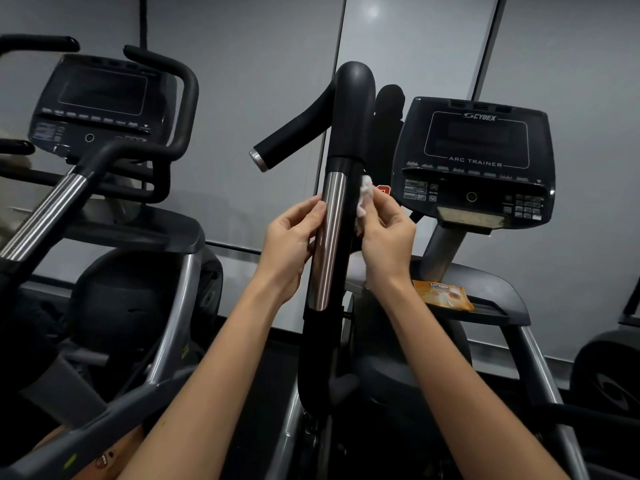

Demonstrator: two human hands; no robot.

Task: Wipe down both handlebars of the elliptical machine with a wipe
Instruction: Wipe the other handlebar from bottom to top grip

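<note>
A tall black handlebar (349,109) with a shiny metal grip strip (329,237) rises in the middle of the view. My left hand (291,240) rests against the left side of the metal strip, fingers touching it. My right hand (388,233) pinches a crumpled white wipe (365,195) against the right side of the bar, just below the black upper sleeve. A short black side grip (291,136) with a silver end cap branches off to the left. The machine's other handlebar is not clearly visible.
The machine's console (474,157) stands to the right. An orange wipes packet (443,294) lies on the dark tray below it. A second machine (100,109) with its own bars stands at the left. Grey wall panels (259,64) close the back.
</note>
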